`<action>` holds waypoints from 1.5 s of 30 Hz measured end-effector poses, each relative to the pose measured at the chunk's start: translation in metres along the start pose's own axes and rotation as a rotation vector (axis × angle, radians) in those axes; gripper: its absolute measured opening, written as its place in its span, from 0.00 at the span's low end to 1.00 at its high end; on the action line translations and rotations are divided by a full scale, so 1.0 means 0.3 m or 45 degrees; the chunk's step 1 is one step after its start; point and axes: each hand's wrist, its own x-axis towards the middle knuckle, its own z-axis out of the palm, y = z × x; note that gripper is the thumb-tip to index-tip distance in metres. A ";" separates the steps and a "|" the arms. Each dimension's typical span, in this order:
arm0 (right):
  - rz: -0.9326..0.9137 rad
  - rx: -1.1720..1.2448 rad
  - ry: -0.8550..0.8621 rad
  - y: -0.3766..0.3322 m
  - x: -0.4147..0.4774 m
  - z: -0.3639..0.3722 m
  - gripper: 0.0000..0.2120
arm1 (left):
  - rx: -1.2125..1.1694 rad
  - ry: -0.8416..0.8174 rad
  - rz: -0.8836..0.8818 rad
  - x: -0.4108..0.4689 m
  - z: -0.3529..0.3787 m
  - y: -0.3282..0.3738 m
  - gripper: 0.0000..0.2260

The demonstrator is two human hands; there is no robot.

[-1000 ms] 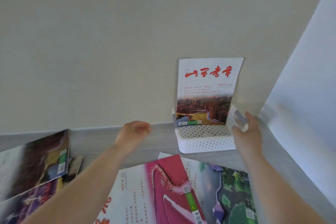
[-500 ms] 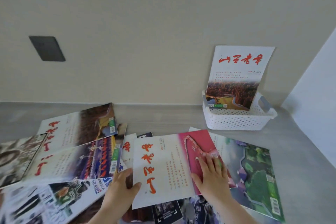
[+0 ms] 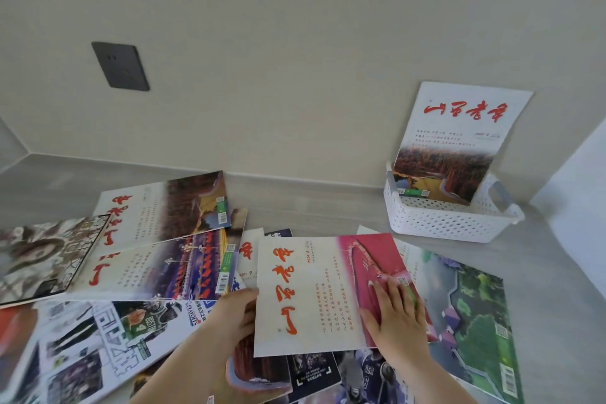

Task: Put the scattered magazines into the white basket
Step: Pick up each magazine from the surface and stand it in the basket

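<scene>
the pink magazine (image 3: pixel 328 292) lies on top of the pile at the middle of the tabletop (image 3: pixel 311 207). the right hand (image 3: pixel 396 318) rests flat on its pink half, fingers straight and spread. the left hand (image 3: pixel 232 315) is at its left edge with the fingers slipped out of sight below the cover; i cannot tell if it pinches the edge.

under its right side lies a green magazine (image 3: pixel 475 321), which reaches toward the near right. under its near edge lie dark magazines (image 3: pixel 314 371); their covers are mostly hidden by it and by the arms. to the left the pile fans out: a purple magazine (image 3: pixel 170 266), a brown magazine (image 3: pixel 170 207) behind that, a basketball magazine (image 3: pixel 137 331) nearer, and a black-and-white one (image 3: pixel 42 256) at the far left. they overlap each other.

the basket (image 3: pixel 442 223) stands at the back right, just beside the wall and apart from the pile. one magazine (image 3: pixel 459 141) stands upright in it, leaning back on the wall and filling its rear. a white panel (image 3: pixel 574 207) rises close on the basket's right.

a bare strip of tabletop runs between the pile and the wall, and a narrower gap lies between the pink magazine's far corner and the basket. a dark socket (image 3: pixel 120 65) sits on the wall at the left.

the left and near magazines are cut off by the frame edge, and small print on the covers is too blurred to read.
</scene>
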 end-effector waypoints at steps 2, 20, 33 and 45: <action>0.007 0.003 -0.010 0.002 -0.005 -0.004 0.63 | 0.069 -0.044 -0.022 0.005 0.006 -0.001 0.07; -0.101 0.846 0.486 0.030 0.057 -0.444 0.34 | 0.746 -0.151 1.108 -0.196 0.106 0.327 0.17; -0.255 1.274 0.536 0.156 0.062 -0.754 0.10 | 0.714 -0.382 1.285 -0.301 0.307 0.632 0.10; 0.004 1.614 1.013 0.374 0.214 -0.898 0.07 | 0.195 -0.227 1.296 -0.151 0.730 0.671 0.09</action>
